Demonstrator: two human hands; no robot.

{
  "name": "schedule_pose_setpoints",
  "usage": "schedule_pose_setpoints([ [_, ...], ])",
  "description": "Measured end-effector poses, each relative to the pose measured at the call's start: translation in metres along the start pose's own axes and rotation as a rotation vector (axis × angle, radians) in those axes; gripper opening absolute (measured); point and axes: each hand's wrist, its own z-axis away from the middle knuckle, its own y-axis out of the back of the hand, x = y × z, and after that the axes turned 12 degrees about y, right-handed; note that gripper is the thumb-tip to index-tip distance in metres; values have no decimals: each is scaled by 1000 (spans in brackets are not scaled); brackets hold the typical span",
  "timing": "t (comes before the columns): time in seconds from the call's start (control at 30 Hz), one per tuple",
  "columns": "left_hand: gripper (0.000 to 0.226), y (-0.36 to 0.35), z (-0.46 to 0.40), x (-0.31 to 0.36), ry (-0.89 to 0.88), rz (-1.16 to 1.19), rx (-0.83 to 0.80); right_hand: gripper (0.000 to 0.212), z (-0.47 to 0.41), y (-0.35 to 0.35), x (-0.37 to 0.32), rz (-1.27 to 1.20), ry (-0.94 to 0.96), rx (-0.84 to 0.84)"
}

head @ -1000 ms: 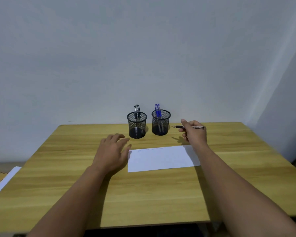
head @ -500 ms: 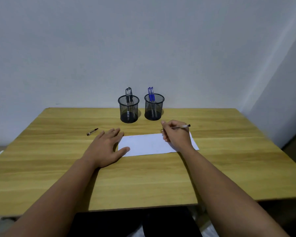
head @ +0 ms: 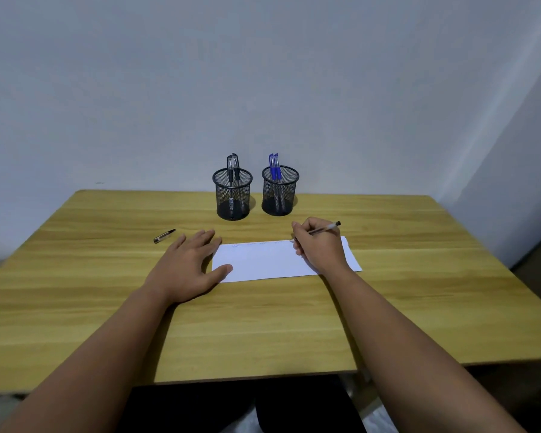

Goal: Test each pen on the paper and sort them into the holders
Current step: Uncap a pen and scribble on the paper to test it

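Note:
A white sheet of paper (head: 263, 260) lies flat on the wooden table (head: 263, 323), with faint marks along its far edge. My right hand (head: 319, 245) grips a clear pen (head: 325, 228) in a writing hold, tip down at the paper's far edge. My left hand (head: 188, 264) rests flat and open on the table, thumb on the paper's left corner. Two black mesh holders stand at the back: the left holder (head: 232, 195) has black-capped pens, the right holder (head: 280, 192) has blue-capped pens. A pen cap (head: 164, 235) lies left of my left hand.
A pale wall rises right behind the table's far edge, and a second wall closes in on the right. Bare wood stretches on both sides of the paper and toward the near edge.
My right hand brought the pen down from the air near the blue holder to the paper. The view tilted, bringing the pen cap into sight. My left hand stayed on the paper's left edge.

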Motion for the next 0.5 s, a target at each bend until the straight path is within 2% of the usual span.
schedule_pose_setpoints([
  [0.5,86,0,1,0,10,-8,-8,42,2,-1,-2,59,-19,7],
])
